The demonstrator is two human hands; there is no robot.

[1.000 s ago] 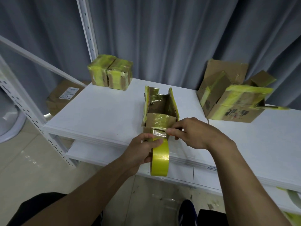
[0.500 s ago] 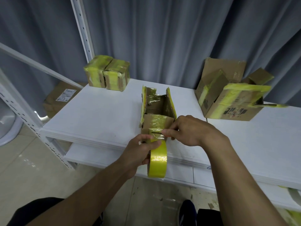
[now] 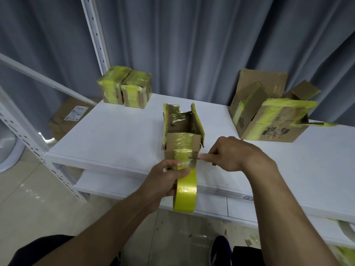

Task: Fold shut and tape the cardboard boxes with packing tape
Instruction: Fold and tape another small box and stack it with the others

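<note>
Now the right hand [image 3: 230, 152] is no longer on the end of the tape. One second ago its fingers pinched the tape at the near face of the small brown cardboard box [image 3: 178, 141]. In this moment it has moved to the right of the box, and its grip is narrow, closed on a thin dark thing [image 3: 194, 158] that points at the tape from the side. It may be a small blade, but it is too small to tell. The left hand [image 3: 169, 175] has hardly moved: its grip is around the roll of yellow packing tape [image 3: 185, 196], which hangs just below the near edge of the white bench [image 3: 115, 135], with the thumb on top of the roll. The strip of tape [image 3: 182, 154] is now stuck flat on the near face of the box and runs down to the roll. The box stands at the middle of the near edge, and its top flaps are not yet folded shut. I judge that this strip is applied and is about to be cut from the roll; closing and taping the top is still to be done. At the far left corner stand two taped boxes [image 3: 124, 87], and near the far edge on the right lies a large open box [image 3: 269, 120].
</note>
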